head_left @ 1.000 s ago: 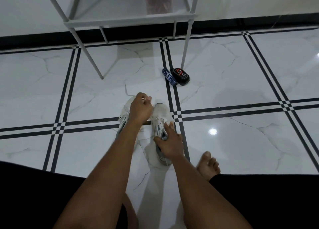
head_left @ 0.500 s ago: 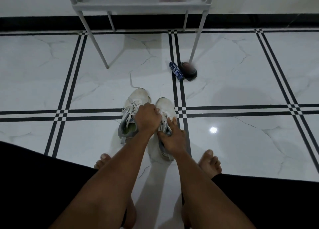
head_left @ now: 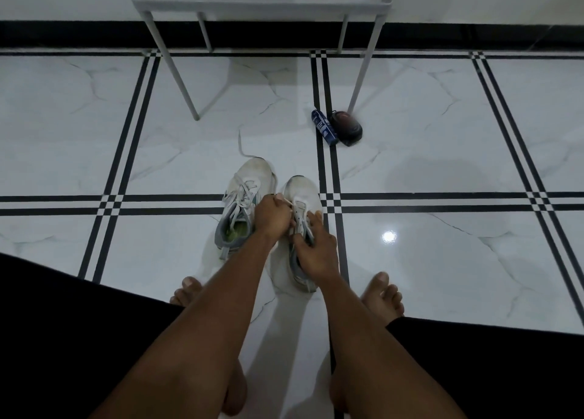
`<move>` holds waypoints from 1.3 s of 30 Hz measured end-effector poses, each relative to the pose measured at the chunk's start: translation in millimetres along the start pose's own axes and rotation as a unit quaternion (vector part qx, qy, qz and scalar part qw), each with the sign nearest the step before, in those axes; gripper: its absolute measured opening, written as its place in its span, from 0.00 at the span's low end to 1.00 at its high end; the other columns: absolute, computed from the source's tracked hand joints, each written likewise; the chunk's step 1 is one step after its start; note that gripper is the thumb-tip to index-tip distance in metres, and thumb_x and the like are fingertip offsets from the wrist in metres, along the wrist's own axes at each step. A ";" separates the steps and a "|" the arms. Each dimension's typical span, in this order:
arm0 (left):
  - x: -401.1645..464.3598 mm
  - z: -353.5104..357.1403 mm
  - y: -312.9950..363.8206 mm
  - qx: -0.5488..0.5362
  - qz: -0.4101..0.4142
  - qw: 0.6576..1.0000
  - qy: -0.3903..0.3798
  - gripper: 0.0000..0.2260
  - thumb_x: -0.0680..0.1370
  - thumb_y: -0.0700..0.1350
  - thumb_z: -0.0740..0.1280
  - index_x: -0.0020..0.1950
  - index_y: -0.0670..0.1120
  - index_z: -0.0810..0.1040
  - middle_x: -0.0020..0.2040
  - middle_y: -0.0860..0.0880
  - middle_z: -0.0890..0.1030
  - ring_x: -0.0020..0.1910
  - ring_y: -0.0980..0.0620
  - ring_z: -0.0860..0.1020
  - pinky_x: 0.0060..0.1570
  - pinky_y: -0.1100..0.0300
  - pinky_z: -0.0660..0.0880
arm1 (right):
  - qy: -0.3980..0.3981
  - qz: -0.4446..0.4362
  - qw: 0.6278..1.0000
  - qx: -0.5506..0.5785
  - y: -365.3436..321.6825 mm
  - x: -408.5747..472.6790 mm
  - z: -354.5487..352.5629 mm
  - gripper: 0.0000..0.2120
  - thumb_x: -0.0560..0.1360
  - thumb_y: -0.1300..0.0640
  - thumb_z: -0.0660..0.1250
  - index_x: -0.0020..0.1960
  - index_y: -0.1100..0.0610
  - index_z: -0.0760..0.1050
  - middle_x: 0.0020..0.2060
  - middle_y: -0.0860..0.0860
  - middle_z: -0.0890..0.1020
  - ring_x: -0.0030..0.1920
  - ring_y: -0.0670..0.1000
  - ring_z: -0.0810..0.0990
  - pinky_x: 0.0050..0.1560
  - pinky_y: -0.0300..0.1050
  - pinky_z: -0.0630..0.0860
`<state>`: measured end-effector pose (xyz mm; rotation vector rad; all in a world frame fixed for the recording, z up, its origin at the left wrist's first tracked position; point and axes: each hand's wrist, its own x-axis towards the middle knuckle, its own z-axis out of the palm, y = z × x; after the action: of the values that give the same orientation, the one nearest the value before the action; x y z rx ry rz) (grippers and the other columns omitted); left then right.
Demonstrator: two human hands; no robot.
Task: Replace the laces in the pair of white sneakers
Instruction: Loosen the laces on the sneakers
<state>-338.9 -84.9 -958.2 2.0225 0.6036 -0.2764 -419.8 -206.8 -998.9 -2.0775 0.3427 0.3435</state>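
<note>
Two white sneakers (head_left: pixel 271 210) side by side on the floor (head_left: pixel 442 197), mid-tile. Left hand (head_left: pixel 272 217) pinching the right shoe's lace (head_left: pixel 289 202); right hand (head_left: pixel 317 251) grasping its collar. Risk judged: lace snagging in an eyelet, shoe dragged if pulled hard.

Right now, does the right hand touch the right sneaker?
Touching. The head view shows the right hand lying on the right sneaker, its fingers curled over the collar and one finger stretched along the side, with no gap visible.
</note>
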 end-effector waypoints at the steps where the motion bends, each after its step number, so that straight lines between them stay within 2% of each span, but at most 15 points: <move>1: 0.9 -1.6 1.7 -0.050 -0.031 0.998 -0.017 0.20 0.87 0.48 0.54 0.45 0.42 0.81 0.35 0.45 0.84 0.31 0.49 0.83 0.32 0.60 0.77 | 0.001 0.000 1.000 0.003 0.4 0.2 0.8 0.36 0.77 0.30 0.61 0.83 0.36 0.59 0.84 0.38 0.60 0.78 0.54 0.69 0.76 0.60 0.70; 4: 4.1 -6.6 2.5 -0.157 -0.096 0.981 -0.055 0.18 0.86 0.40 0.55 0.42 0.40 0.81 0.25 0.46 0.80 0.26 0.49 0.78 0.20 0.67 0.68 | 0.001 -0.004 1.000 0.006 -0.1 0.3 1.3 0.37 0.76 0.30 0.60 0.82 0.36 0.59 0.84 0.37 0.60 0.78 0.54 0.70 0.76 0.60 0.70; 7: 9.3 -5.0 -3.1 -0.146 -0.101 0.982 -0.057 0.18 0.86 0.43 0.56 0.45 0.42 0.82 0.27 0.46 0.81 0.28 0.49 0.80 0.23 0.64 0.69 | 0.004 -0.002 1.000 0.007 -0.9 -0.2 1.4 0.37 0.76 0.30 0.61 0.83 0.36 0.59 0.84 0.38 0.60 0.79 0.54 0.68 0.77 0.60 0.69; 10: 8.9 -5.8 -0.8 -0.035 -0.020 0.999 -0.026 0.14 0.84 0.49 0.59 0.49 0.45 0.82 0.39 0.46 0.85 0.40 0.47 0.83 0.39 0.55 0.80 | 0.006 -0.005 1.000 0.007 -1.9 0.4 0.7 0.37 0.76 0.29 0.60 0.83 0.38 0.60 0.84 0.39 0.59 0.81 0.54 0.66 0.79 0.61 0.67; 12: 6.4 -7.9 1.3 0.056 0.062 0.996 -0.019 0.09 0.84 0.50 0.63 0.54 0.47 0.80 0.47 0.50 0.84 0.46 0.49 0.81 0.46 0.55 0.75 | 0.006 -0.006 1.000 0.002 -3.5 -0.2 0.4 0.37 0.77 0.29 0.59 0.83 0.38 0.59 0.84 0.40 0.58 0.82 0.55 0.64 0.80 0.62 0.65; 17: 7.2 -12.1 -0.2 0.253 0.212 0.944 -0.015 0.08 0.83 0.53 0.66 0.52 0.49 0.79 0.47 0.46 0.85 0.48 0.42 0.81 0.42 0.53 0.73 | 0.008 -0.005 1.000 -0.008 -6.1 -1.1 -1.8 0.36 0.77 0.32 0.59 0.84 0.40 0.61 0.85 0.41 0.59 0.82 0.56 0.64 0.80 0.61 0.64; 19: 7.8 -10.7 2.5 0.258 0.215 0.942 -0.009 0.08 0.83 0.50 0.65 0.51 0.47 0.79 0.47 0.44 0.84 0.49 0.41 0.81 0.41 0.53 0.71 | 0.010 -0.007 1.000 -0.014 -6.5 -1.7 -1.9 0.36 0.77 0.31 0.58 0.84 0.40 0.61 0.85 0.42 0.59 0.82 0.56 0.64 0.80 0.60 0.64; 22: 6.9 -8.9 5.7 0.256 0.177 0.950 -0.020 0.11 0.84 0.48 0.63 0.56 0.41 0.77 0.50 0.40 0.83 0.50 0.39 0.80 0.45 0.49 0.76 | 0.010 -0.007 1.000 -0.015 -6.0 -1.1 -0.4 0.35 0.78 0.31 0.57 0.83 0.39 0.61 0.84 0.41 0.59 0.81 0.56 0.65 0.79 0.61 0.65; 25: 20.7 -6.7 1.1 0.147 0.057 0.987 -0.033 0.13 0.80 0.50 0.63 0.54 0.41 0.78 0.45 0.45 0.84 0.43 0.43 0.82 0.45 0.47 0.80 | 0.018 0.002 1.000 -0.005 -6.8 -1.4 0.8 0.34 0.79 0.32 0.58 0.83 0.39 0.61 0.84 0.41 0.59 0.81 0.56 0.66 0.79 0.61 0.66; 27: 34.5 -6.5 -6.9 0.070 -0.011 0.997 -0.044 0.15 0.79 0.54 0.61 0.49 0.46 0.82 0.40 0.48 0.86 0.37 0.45 0.85 0.40 0.49 0.84 | 0.020 0.015 1.000 -0.001 -8.6 -2.2 -0.2 0.35 0.78 0.32 0.58 0.83 0.40 0.61 0.84 0.40 0.58 0.82 0.55 0.65 0.80 0.60 0.64; 30: 25.5 -15.8 3.2 0.016 -0.022 0.998 -0.064 0.17 0.85 0.49 0.55 0.51 0.43 0.82 0.41 0.52 0.87 0.28 0.52 0.83 0.26 0.62 0.73 | 0.013 0.034 0.999 0.006 -9.9 -2.4 -1.2 0.37 0.76 0.31 0.59 0.83 0.39 0.61 0.84 0.38 0.58 0.81 0.55 0.64 0.80 0.60 0.64; 33: 23.6 -24.7 24.6 0.026 0.003 0.998 -0.058 0.18 0.84 0.48 0.55 0.48 0.42 0.81 0.34 0.53 0.86 0.30 0.55 0.82 0.35 0.60 0.73 | -0.019 0.061 0.998 0.022 -15.5 0.4 -8.5 0.41 0.73 0.29 0.63 0.83 0.38 0.60 0.83 0.36 0.59 0.82 0.54 0.63 0.80 0.62 0.63; 34: 23.7 -29.0 35.5 0.015 0.000 0.997 -0.078 0.16 0.83 0.46 0.56 0.44 0.42 0.80 0.32 0.51 0.84 0.31 0.54 0.80 0.35 0.60 0.73 | -0.038 0.065 0.997 0.010 -20.8 2.3 -12.6 0.44 0.71 0.29 0.65 0.84 0.38 0.57 0.83 0.37 0.61 0.82 0.55 0.61 0.80 0.63 0.62; 36: 18.6 -39.7 63.7 -0.067 -0.032 0.988 -0.136 0.12 0.81 0.42 0.58 0.39 0.46 0.74 0.30 0.51 0.74 0.26 0.53 0.70 0.27 0.62 0.67 | -0.065 0.070 0.995 -0.021 -33.0 8.9 -20.0 0.54 0.65 0.29 0.72 0.85 0.38 0.50 0.83 0.42 0.62 0.83 0.57 0.56 0.81 0.65 0.58; 39: 10.2 -64.4 103.8 -0.235 -0.086 0.933 -0.258 0.08 0.77 0.42 0.57 0.38 0.48 0.67 0.30 0.51 0.63 0.23 0.54 0.54 0.22 0.65 0.52 | -0.056 0.026 0.998 -0.014 -60.9 20.0 -27.5 0.61 0.62 0.30 0.79 0.83 0.31 0.43 0.83 0.45 0.63 0.82 0.55 0.57 0.81 0.64 0.59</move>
<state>-279.4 -68.4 -852.3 1.3593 0.4555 -0.6766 -375.5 -202.6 -945.1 -2.0707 0.3277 0.4964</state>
